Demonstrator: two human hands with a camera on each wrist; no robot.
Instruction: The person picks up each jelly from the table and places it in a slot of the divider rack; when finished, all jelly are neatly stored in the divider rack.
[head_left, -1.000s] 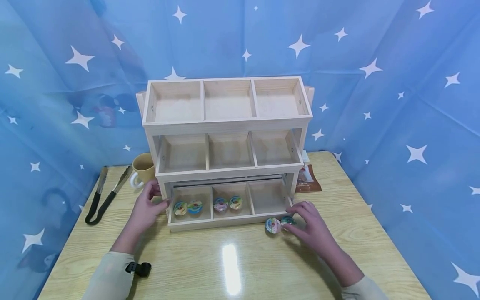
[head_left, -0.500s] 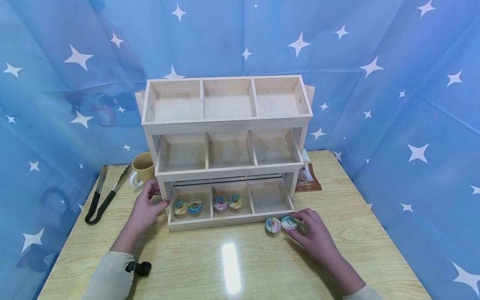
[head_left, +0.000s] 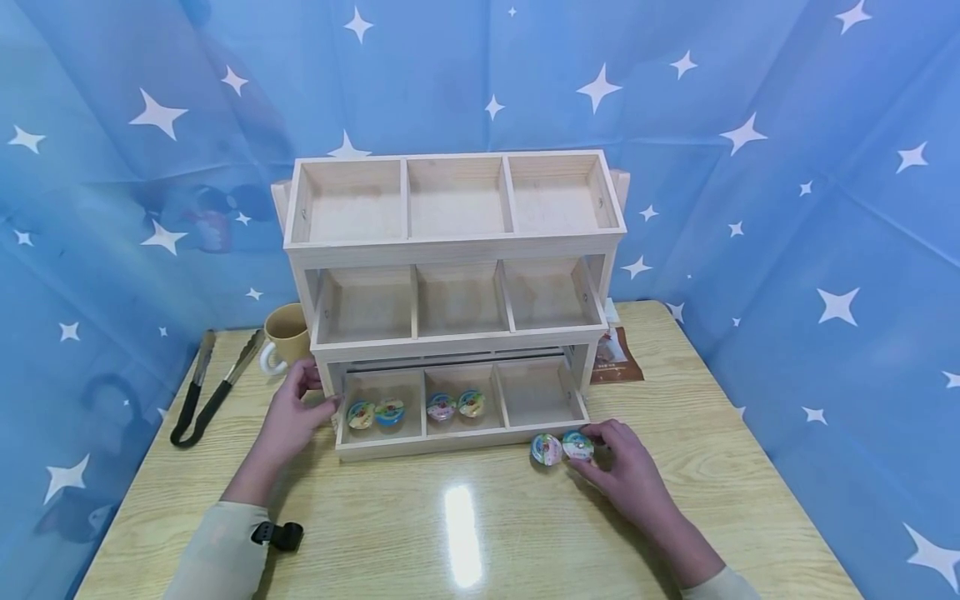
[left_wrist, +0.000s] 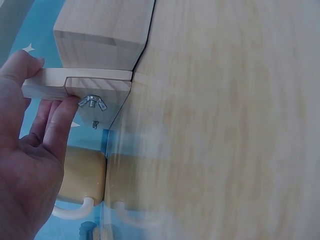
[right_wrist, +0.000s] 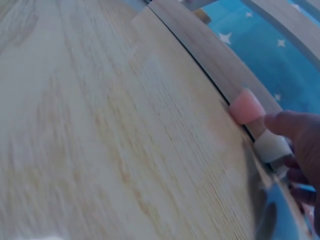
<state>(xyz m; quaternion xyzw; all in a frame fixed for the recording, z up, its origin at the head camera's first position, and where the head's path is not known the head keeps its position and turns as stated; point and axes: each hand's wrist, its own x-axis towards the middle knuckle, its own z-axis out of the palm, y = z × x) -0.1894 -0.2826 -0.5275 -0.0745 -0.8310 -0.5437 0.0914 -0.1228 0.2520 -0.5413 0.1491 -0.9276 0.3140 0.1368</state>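
Observation:
A three-tier wooden rack [head_left: 454, 247] with three compartments per tier stands on the table. My left hand [head_left: 291, 417] holds its lower left upright [left_wrist: 97, 85], thumb on one face and fingers on the other, beside a wing nut. My right hand [head_left: 626, 467] pinches a small white jelly cup [head_left: 577, 446] between thumb and fingers, at the rack's front right corner. A pink jelly cup [head_left: 546, 450] stands close to its left, on the table before the rack. Two jelly cups [head_left: 389, 412] lie in the bottom left compartment and two more [head_left: 441, 407] in the bottom middle one.
Behind my left hand stands a tan mug [head_left: 288, 333] with a white handle. Black-handled tongs [head_left: 210, 400] lie at the far left of the table. A brown packet [head_left: 617, 358] lies partly behind the rack's right side. A blue star-patterned curtain [head_left: 480, 75] encloses the table.
My right hand has drawn slightly down and right from the rack's corner, and the cup it pinches shows its lid more fully. My left hand has stayed in place.

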